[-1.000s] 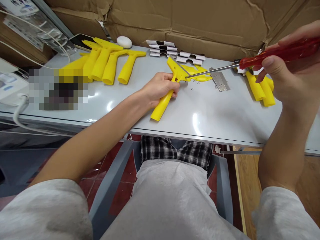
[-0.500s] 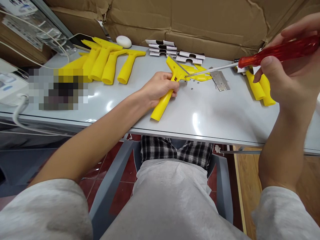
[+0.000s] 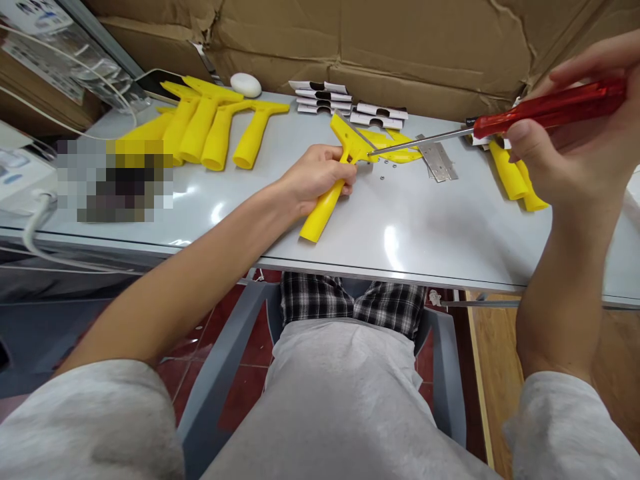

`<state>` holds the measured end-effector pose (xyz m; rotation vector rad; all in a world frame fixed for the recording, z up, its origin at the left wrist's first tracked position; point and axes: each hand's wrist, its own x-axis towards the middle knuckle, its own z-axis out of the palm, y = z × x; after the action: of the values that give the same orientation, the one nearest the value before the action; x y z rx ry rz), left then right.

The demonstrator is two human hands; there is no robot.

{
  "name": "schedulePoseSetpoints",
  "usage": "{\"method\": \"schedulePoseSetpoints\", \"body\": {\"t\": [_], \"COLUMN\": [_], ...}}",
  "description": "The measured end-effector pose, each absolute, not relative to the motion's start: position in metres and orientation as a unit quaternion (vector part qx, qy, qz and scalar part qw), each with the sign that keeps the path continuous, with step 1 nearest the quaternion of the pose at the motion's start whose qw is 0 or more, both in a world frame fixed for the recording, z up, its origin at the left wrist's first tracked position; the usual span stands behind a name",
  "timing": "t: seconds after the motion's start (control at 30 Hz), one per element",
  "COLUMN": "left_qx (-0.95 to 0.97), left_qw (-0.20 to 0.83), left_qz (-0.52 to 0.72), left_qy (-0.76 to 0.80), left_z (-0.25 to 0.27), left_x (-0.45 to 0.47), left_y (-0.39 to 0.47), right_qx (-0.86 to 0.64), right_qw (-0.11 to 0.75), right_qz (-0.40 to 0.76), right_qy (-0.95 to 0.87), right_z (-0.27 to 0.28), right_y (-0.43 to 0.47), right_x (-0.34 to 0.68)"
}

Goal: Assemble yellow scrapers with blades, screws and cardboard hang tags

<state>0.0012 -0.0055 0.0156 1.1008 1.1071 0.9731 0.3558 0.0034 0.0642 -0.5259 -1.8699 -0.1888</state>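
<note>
My left hand [image 3: 320,177] is closed around the neck of a yellow plastic scraper [image 3: 319,219], its wide head pointing away and a thin metal strip along the head's edge. My right hand [image 3: 580,150] grips the red handle of a long screwdriver [image 3: 543,113]. The screwdriver's tip meets the scraper's head near its right side; the screw under it is too small to make out. Just beyond lie flat yellow plastic pieces [image 3: 407,157]. Several small screws or nuts [image 3: 383,178] are scattered beside the head, and thin metal blades [image 3: 440,163] overlap to their right.
Several yellow scraper handles [image 3: 247,143] stand in a row at the left, near a white oval object [image 3: 245,85]. Folded white card sleeves [image 3: 325,100] are stacked at the back against cardboard [image 3: 280,40]. More yellow handles [image 3: 513,177] lie at right. A white cable [image 3: 35,220] hangs at left.
My right hand has turned slightly about the screwdriver's handle, its fingers shifting, while the tip stays at the scraper's head. My left hand keeps its hold.
</note>
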Motion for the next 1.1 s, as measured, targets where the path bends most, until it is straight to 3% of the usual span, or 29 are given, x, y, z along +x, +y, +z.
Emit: {"method": "schedulePoseSetpoints", "body": {"t": [0.23, 0.83, 1.1], "left_qx": [0.477, 0.491, 0.475], "left_qw": [0.600, 0.593, 0.597], "left_qz": [0.424, 0.406, 0.424], "left_qy": [0.482, 0.493, 0.488], "left_z": [0.014, 0.012, 0.016], "left_x": [0.001, -0.001, 0.003], "left_y": [-0.005, -0.004, -0.007], "right_qx": [-0.187, -0.310, -0.192], "right_qw": [0.577, 0.535, 0.540], "right_qz": [0.004, -0.069, -0.002], "right_qy": [-0.795, -0.783, -0.819], "right_z": [0.064, 0.068, 0.069], "right_y": [0.002, -0.015, -0.008], "right_x": [0.346, 0.354, 0.346]}}
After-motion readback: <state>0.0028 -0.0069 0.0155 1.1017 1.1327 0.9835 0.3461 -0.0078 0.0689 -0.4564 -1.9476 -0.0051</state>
